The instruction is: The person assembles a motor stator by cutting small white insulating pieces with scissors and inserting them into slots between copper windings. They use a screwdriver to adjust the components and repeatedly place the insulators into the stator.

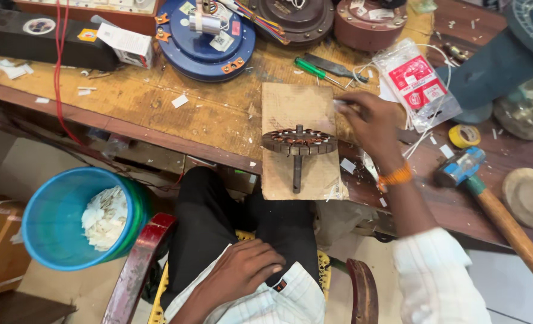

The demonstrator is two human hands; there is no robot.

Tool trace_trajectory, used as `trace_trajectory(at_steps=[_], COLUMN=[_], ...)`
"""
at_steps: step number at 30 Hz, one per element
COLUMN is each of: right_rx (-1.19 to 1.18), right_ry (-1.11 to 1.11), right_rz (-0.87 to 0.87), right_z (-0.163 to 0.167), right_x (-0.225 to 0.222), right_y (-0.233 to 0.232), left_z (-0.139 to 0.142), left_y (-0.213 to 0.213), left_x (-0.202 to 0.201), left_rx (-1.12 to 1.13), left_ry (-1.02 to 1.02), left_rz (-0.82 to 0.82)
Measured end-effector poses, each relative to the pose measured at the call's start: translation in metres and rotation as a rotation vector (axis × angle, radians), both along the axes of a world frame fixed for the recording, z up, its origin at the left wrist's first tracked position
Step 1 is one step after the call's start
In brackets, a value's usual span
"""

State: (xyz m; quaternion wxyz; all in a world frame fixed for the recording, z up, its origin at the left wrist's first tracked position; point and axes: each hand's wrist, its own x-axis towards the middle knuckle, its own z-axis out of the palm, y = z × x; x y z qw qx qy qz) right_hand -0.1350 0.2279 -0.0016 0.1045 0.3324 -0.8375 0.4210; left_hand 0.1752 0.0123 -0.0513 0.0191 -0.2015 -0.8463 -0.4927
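Even daylight, soft shadows, motion-blurred edges

the round metal stator with copper-orange windings (pixel 299 142) has a dark grey rim and a dull grey shaft, and it lies on a pale tan wooden board (pixel 298 108). the worn wooden table (pixel 140 102) is yellow-brown with a darker red-brown edge. the right hand (pixel 370 123) wears an orange wristband under a white sleeve with faint checks; the left hand (pixel 242 270) lies on black trousers. the round plastic bucket (pixel 56 217) is blue outside a green one, filled with white scraps. the hammer (pixel 488 201) has a blue-taped head and brown wooden handle. the round fan housing (pixel 206 39) is deep blue.
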Motion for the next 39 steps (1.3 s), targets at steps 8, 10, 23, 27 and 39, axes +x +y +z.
trace_trajectory(at_steps=[8,10,23,27,39], right_rx=[0.153,0.048,-0.692,-0.552,0.403], right_ry=[0.323,-0.056,-0.568,-0.548,-0.114], right_rz=[0.095,-0.054,-0.43,-0.307,-0.585], right_z=[0.016,0.025,-0.062,-0.054,-0.003], right_x=[-0.012,0.007,0.235,0.242,0.132], right_y=[-0.041,-0.012,0.059,0.048,0.093], left_z=[-0.002,0.004,0.014,0.001,-0.007], left_y=[-0.026,-0.03,0.061,0.077,0.067], left_x=[0.006,-0.002,-0.075,-0.074,-0.077], left_rx=[0.072,0.083,0.662,0.852,0.763], left_ry=[0.031,0.084,-0.48,-0.619,-0.422], left_rz=[0.118,0.1,0.004,-0.014,-0.03])
